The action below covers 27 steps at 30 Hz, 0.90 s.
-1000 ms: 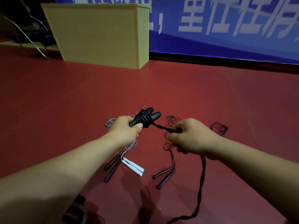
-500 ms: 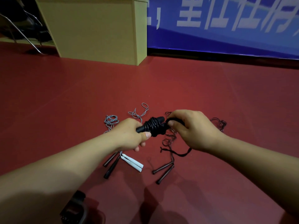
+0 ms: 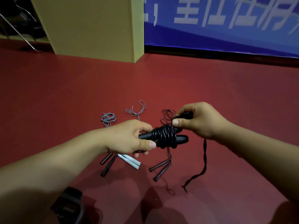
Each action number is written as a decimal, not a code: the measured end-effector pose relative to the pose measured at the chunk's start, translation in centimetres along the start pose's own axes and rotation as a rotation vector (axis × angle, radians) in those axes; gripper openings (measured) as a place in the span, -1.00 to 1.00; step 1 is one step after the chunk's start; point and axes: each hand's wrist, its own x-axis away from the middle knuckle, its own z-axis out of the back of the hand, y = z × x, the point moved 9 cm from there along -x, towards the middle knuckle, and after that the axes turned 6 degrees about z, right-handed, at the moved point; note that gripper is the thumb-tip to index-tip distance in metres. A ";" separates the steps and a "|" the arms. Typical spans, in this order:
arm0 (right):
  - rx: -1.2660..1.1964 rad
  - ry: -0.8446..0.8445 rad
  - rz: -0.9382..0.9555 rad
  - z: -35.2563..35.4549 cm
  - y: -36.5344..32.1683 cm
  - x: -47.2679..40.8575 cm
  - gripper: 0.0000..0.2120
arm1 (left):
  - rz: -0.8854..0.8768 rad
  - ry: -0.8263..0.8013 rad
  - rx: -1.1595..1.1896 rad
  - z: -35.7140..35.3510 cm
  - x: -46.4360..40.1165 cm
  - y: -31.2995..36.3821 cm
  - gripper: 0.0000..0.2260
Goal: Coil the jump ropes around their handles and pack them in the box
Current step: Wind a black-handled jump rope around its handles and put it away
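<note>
My left hand (image 3: 129, 136) grips two black handles (image 3: 182, 138) held side by side, with black rope (image 3: 165, 136) coiled thickly around their middle. My right hand (image 3: 197, 120) pinches the rope just above the coil; a black tail (image 3: 204, 160) hangs from under it down to the floor. On the red floor below lie a pair of white handles (image 3: 129, 161), two dark handles (image 3: 107, 165) with grey rope (image 3: 108, 119), and another dark pair (image 3: 160, 169) with thin dark rope (image 3: 168, 113). A tan box (image 3: 90, 25) stands at the back left.
A blue banner (image 3: 226, 23) with white characters runs along the back wall. Metal chair legs (image 3: 17, 31) sit left of the box. A dark device (image 3: 69, 202) is at the bottom edge near my left arm. More grey rope (image 3: 137, 109) loops on the floor.
My right hand carried the rope up and over the handles, adding a turn to the coil. The loose tail now hangs on the right, shorter than a second ago.
</note>
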 end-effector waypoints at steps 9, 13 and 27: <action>-0.380 -0.194 -0.152 -2.0 0.9 0.9 -0.71 | -0.002 -0.197 -0.028 -1.9 1.2 0.8 -0.96; -0.575 -0.271 -0.190 -2.6 0.9 1.1 -0.67 | -0.034 -0.262 0.012 -2.6 1.8 1.9 -0.94; -0.869 -0.320 -0.282 -4.5 1.1 1.3 -0.71 | -0.064 -0.357 0.142 -3.2 3.0 3.4 -0.73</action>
